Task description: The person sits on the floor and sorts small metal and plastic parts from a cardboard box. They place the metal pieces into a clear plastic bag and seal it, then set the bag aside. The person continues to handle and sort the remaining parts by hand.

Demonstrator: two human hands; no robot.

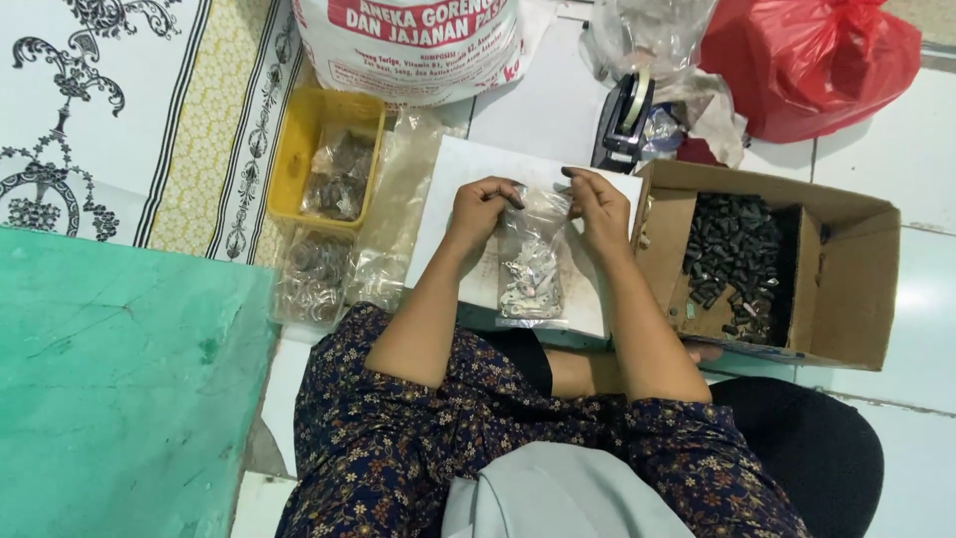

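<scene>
A: While the person is sitting on the pale tiled floor (926, 299), what is lying around the open brown cardboard box (846, 289)?

B: Well to the left of the box, a broad flat green surface (119, 389) is filling the lower corner, and above that a white cloth with black scrollwork and a yellow band (149, 110) is spreading out. Up and left of the box, a big white printed sack with a red panel (418, 50) is standing. Just above the box, a crumpled red plastic bag (817, 60) is sitting.

A: And the box itself?

B: It is holding a heap of small dark grey parts (732, 254). Touching its left wall, a white rectangular board (448, 199) is lying flat. Further left, a yellow plastic tray (299, 149) is carrying clear bags of small parts, with more clear bags (319, 279) lying below it. At the upper left corner of the box, a black tape dispenser (622, 120) is standing.

A: What are the hands doing?

B: Just left of the box, over the board, both are pinching the top of a small clear plastic bag of little pale metal pieces (530, 274). The left hand (480, 207) is curling closed on its upper left corner; the right hand (597, 204) is gripping the upper right corner. The bag is hanging between them, its lower end reaching down onto the board.
</scene>
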